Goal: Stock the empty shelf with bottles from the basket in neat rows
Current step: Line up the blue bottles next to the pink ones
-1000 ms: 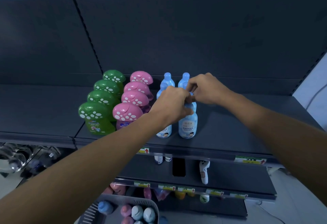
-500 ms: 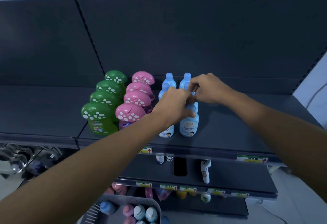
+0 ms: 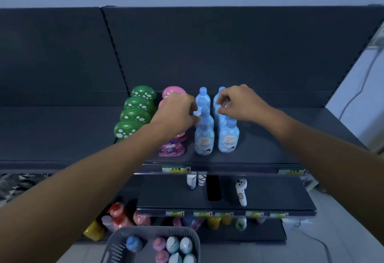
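Dim, cool, bluish light lies flat and even, with no glare. The dark shelf (image 3: 270, 144) swallows detail, and only faint shadows sit under the bottles (image 3: 204, 138). The pale wall (image 3: 357, 88) at right is brightest. Wide-angle distortion bends the shelf edges near the corners. The basket (image 3: 116, 240) at the bottom looks soft.

- The left forearm (image 3: 99, 171) is bare and rises from the lower left corner of the frame toward the centre.
- The left hand (image 3: 176, 115) is seen from the back, just left of centre, with its fingers curled and the tips pointing right.
- The right forearm (image 3: 315, 140) is also bare and comes in from the right edge, going up and left.
- The right hand (image 3: 239, 105) sits just right of centre, its knuckles up, with the thumb and forefinger bent into a small open C.
- Whether either hand really grips something cannot be told.
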Tool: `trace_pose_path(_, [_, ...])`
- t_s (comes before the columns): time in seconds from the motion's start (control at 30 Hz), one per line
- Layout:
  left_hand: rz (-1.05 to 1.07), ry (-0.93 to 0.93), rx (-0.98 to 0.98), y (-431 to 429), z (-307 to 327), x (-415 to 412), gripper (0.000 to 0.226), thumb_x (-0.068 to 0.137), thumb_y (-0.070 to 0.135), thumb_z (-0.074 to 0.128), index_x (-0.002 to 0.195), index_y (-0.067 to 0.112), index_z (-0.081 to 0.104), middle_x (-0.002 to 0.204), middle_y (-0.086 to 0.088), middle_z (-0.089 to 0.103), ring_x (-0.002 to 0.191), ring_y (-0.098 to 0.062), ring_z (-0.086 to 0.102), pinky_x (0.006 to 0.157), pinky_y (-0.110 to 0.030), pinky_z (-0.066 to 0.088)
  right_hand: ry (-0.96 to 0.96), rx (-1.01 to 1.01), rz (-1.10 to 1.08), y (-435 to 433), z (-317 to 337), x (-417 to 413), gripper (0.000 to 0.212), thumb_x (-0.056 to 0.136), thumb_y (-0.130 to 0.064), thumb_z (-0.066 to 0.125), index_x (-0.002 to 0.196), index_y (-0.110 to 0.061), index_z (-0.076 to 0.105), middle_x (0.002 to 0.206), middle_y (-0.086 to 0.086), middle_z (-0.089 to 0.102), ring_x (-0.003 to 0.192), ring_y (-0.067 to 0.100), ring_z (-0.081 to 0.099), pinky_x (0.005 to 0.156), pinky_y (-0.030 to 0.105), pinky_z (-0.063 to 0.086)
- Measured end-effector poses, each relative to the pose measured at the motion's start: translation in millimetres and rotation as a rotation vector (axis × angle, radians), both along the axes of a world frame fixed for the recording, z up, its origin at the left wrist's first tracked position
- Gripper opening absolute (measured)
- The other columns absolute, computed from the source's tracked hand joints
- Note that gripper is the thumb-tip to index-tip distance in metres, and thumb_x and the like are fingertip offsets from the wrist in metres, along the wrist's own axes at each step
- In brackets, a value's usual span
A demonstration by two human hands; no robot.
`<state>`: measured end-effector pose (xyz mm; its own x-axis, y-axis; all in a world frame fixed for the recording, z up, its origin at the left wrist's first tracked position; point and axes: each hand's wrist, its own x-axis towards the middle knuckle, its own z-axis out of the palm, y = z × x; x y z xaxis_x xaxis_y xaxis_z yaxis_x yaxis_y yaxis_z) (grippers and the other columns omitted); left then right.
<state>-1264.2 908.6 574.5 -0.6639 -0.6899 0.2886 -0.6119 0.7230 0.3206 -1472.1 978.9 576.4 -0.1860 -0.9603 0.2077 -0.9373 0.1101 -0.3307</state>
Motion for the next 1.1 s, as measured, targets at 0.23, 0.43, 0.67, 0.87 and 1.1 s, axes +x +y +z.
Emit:
trace_pose_path(0.23, [-0.037,-0.046,0.047,4,-3,90,0.020,0.080,0.026,0.080,0.096,0.016,0.076,0.090,-0.004,0.073,0.087,-0.025,0.068,0.080,-0.040,0.058,0.022,-0.039,-0.056,27,-1,94,0.011,0.082,-0.022,0.072,0.094,-0.023,0.072,0.080,-0.015,0.065,0.081,0.005,0.064,0.077,0.029,0.054])
trace_pose_path(0.43, [-0.091,-0.124,0.143,9,-29,164,0.013,0.080,0.026,0.078,0.087,0.015,0.074,0.084,-0.005,0.070,0.082,-0.027,0.067,0.075,-0.041,0.058,-0.034,0.048,-0.083,47,-26,182,0.016,0.084,-0.018,0.076,0.099,-0.012,0.074,0.086,-0.002,0.072,0.084,0.013,0.068,0.082,0.033,0.057])
trace_pose_path(0.67, [-0.041,-0.272,0.314,12,-100,233,0.018,0.085,0.031,0.074,0.100,0.021,0.073,0.106,-0.008,0.071,0.100,-0.032,0.067,0.088,-0.043,0.057,-0.119,0.195,-0.092,58,-89,255,0.018,0.082,-0.020,0.075,0.100,-0.015,0.074,0.087,-0.004,0.070,0.085,0.015,0.068,0.082,0.038,0.057])
trace_pose_path(0.87, [0.027,-0.432,0.476,16,-194,271,0.018,0.089,0.019,0.061,0.102,0.015,0.072,0.106,-0.014,0.069,0.097,-0.038,0.066,0.083,-0.045,0.057,-0.116,0.463,-0.022,57,-184,291,0.024,0.087,-0.024,0.070,0.111,-0.019,0.069,0.104,-0.002,0.070,0.097,0.022,0.066,0.085,0.042,0.055])
trace_pose_path(1.1, [0.009,-0.630,0.527,23,-316,280,0.025,0.091,0.013,0.057,0.113,0.005,0.066,0.120,-0.021,0.061,0.110,-0.040,0.061,0.088,-0.048,0.053,-0.096,0.628,0.034,67,-315,320,0.020,0.086,-0.027,0.058,0.105,-0.023,0.063,0.108,0.004,0.069,0.101,0.032,0.065,0.080,0.043,0.054])
